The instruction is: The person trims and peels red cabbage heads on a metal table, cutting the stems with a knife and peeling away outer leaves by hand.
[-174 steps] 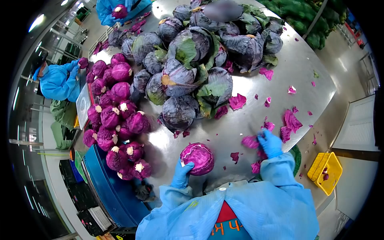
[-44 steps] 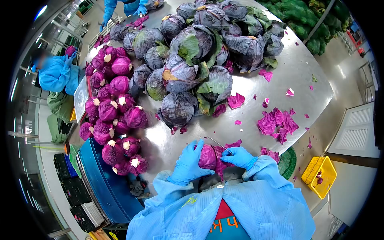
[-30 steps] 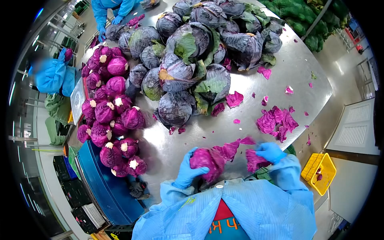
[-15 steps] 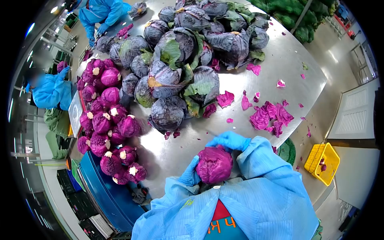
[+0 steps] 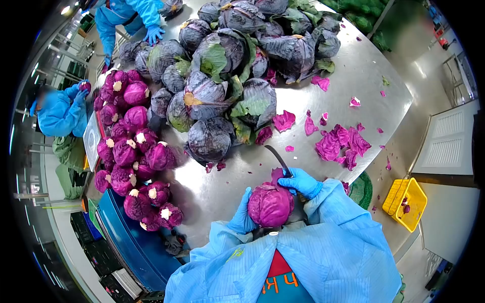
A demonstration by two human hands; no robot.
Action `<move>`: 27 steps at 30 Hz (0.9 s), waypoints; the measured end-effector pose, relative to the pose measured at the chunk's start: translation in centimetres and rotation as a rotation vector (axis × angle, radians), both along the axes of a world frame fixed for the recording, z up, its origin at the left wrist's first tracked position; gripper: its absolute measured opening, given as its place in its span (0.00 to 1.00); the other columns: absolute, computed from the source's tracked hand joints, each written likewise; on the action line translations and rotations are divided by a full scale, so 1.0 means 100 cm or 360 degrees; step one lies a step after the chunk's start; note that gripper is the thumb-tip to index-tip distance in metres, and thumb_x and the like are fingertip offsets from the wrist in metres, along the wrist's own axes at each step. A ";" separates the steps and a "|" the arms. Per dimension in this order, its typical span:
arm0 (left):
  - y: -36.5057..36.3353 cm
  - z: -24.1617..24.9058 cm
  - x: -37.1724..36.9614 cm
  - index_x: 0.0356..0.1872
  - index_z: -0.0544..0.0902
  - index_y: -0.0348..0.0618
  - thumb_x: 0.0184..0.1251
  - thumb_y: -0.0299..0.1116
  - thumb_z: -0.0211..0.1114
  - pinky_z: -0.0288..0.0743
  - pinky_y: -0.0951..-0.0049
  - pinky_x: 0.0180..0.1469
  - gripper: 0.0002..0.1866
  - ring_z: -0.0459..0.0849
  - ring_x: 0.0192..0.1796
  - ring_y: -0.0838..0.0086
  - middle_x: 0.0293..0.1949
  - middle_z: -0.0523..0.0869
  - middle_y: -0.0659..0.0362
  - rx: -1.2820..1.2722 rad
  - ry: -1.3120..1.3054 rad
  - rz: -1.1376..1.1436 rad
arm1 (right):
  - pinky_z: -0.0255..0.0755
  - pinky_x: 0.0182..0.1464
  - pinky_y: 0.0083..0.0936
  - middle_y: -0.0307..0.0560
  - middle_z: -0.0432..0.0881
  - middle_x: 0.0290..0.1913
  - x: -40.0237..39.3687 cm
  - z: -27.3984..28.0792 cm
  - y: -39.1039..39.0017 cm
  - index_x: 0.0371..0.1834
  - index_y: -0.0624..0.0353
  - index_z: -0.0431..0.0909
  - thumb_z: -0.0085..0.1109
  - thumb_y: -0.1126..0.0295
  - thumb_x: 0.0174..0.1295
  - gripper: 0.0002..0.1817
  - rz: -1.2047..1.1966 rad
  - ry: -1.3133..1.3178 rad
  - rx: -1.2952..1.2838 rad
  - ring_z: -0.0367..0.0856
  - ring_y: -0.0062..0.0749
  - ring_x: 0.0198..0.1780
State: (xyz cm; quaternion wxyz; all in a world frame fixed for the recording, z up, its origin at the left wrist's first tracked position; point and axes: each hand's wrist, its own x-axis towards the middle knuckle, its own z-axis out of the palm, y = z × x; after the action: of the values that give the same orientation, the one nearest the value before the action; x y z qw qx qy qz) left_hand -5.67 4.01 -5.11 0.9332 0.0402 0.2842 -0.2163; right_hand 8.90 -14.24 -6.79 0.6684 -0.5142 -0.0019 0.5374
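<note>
Left hand (image 5: 242, 214) cupping cabbage (image 5: 271, 204), right hand (image 5: 301, 183) holding knife (image 5: 277, 158), near table (image 5: 214, 187) edge

We see vivid magenta on the held cabbage (image 5: 271, 204), with paler veins, and bright blue on our left hand (image 5: 242, 214) and right hand (image 5: 303, 184). Our knife (image 5: 278, 159) looks dark grey, perhaps black; the blur makes it hard to tell. Our light-blue sleeves (image 5: 343, 212) carry fine stripes. The trimmed heads (image 5: 136, 118) are magenta with cream-white stem ends, the leafy heads (image 5: 211, 139) dusky purple and green, the desk (image 5: 323, 121) silver-grey, the basket (image 5: 415, 196) yellow.
</note>
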 end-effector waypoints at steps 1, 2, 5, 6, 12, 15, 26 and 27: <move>-0.002 0.001 0.000 0.71 0.62 0.40 0.74 0.62 0.44 0.64 0.44 0.70 0.37 0.70 0.68 0.53 0.68 0.68 0.44 -0.0031 -0.0004 0.0012 | 0.65 0.26 0.13 0.34 0.78 0.31 0.000 0.000 -0.002 0.48 0.59 0.77 0.63 0.67 0.64 0.12 -0.0001 0.0031 -0.0045 0.72 0.15 0.26; -0.005 0.003 0.000 0.71 0.62 0.40 0.74 0.62 0.43 0.65 0.44 0.69 0.37 0.70 0.68 0.52 0.68 0.68 0.44 -0.0062 -0.0008 0.0028 | 0.55 0.19 0.15 0.32 0.74 0.26 -0.001 -0.005 -0.006 0.48 0.59 0.76 0.62 0.67 0.66 0.12 0.0018 -0.0033 -0.0093 0.64 0.13 0.19; -0.017 0.017 0.001 0.70 0.64 0.45 0.72 0.63 0.45 0.67 0.44 0.68 0.37 0.72 0.67 0.54 0.67 0.70 0.46 -0.0140 0.0073 0.0063 | 0.54 0.17 0.16 0.33 0.73 0.26 -0.005 -0.012 -0.030 0.46 0.58 0.75 0.61 0.67 0.66 0.10 -0.0151 0.0090 -0.0146 0.63 0.14 0.17; -0.019 0.019 0.001 0.70 0.65 0.47 0.71 0.64 0.47 0.69 0.45 0.67 0.37 0.72 0.67 0.55 0.67 0.71 0.48 -0.0163 0.0114 0.0073 | 0.53 0.16 0.16 0.33 0.72 0.25 -0.004 0.004 -0.037 0.46 0.56 0.74 0.62 0.69 0.65 0.10 -0.0350 0.0165 -0.0110 0.62 0.14 0.16; -0.020 0.001 -0.005 0.68 0.68 0.57 0.66 0.66 0.51 0.78 0.43 0.55 0.35 0.77 0.58 0.52 0.63 0.74 0.53 -0.0346 0.0245 0.0332 | 0.58 0.15 0.16 0.39 0.78 0.29 0.016 0.028 -0.159 0.47 0.61 0.75 0.69 0.67 0.55 0.19 -0.0727 -0.0179 0.0120 0.69 0.17 0.16; -0.004 -0.035 -0.012 0.66 0.68 0.48 0.70 0.56 0.52 0.79 0.50 0.54 0.31 0.80 0.53 0.53 0.59 0.76 0.50 0.0525 0.0284 0.0310 | 0.70 0.33 0.17 0.39 0.79 0.38 0.034 0.022 -0.174 0.58 0.60 0.74 0.67 0.70 0.58 0.24 -0.0722 -0.0976 -0.1022 0.76 0.20 0.31; -0.003 -0.005 0.064 0.70 0.53 0.33 0.36 0.45 0.85 0.61 0.62 0.70 0.62 0.63 0.66 0.58 0.64 0.59 0.44 0.3120 -0.0197 -0.0132 | 0.72 0.26 0.18 0.41 0.82 0.39 -0.032 0.018 -0.025 0.59 0.56 0.75 0.63 0.67 0.63 0.21 -0.0614 -0.0124 -0.0312 0.77 0.21 0.28; -0.004 -0.003 0.066 0.70 0.53 0.33 0.36 0.45 0.85 0.61 0.63 0.70 0.62 0.64 0.67 0.58 0.64 0.59 0.45 0.3073 -0.0216 -0.0103 | 0.75 0.29 0.20 0.43 0.83 0.41 -0.043 0.017 -0.011 0.58 0.59 0.75 0.62 0.67 0.63 0.20 -0.0637 0.0005 -0.0207 0.80 0.23 0.31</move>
State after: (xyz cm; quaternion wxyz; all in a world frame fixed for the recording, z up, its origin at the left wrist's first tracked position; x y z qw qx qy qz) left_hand 0.97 3.60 -5.39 0.5062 0.8097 0.2837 0.0875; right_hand 4.56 -15.33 -5.05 0.7272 -0.5456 0.1360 0.3937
